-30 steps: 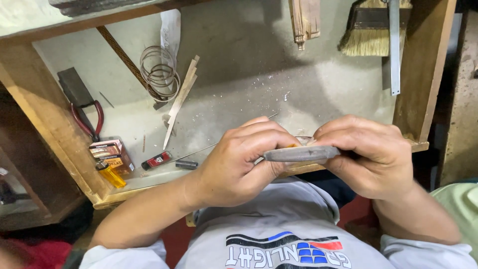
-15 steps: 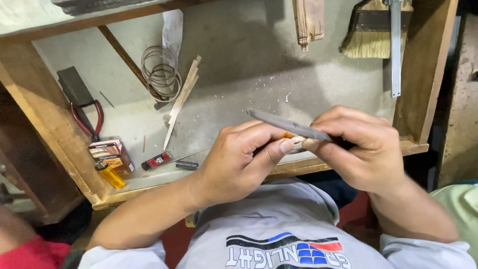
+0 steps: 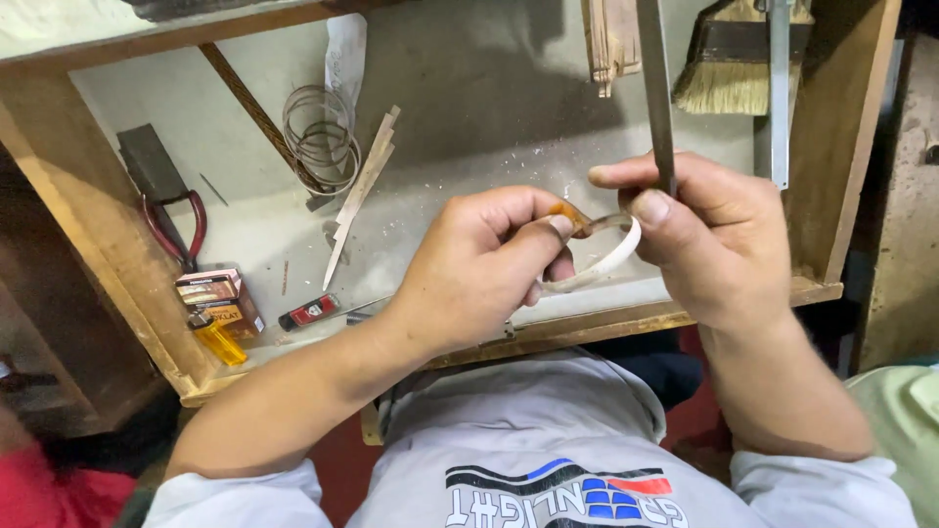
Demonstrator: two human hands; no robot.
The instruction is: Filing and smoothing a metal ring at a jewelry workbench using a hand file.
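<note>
The left hand pinches a thin pale ring, whitish with an amber patch at the top, held above the tray's front edge. The right hand grips a flat grey file, standing upright through the ring.

Workstation: a shallow wooden tray-style bench with raised timber edges and a grey, dusty base (scattered with pale filings). A wooden upright bounds the right side; even overhead light, soft shadows
</note>
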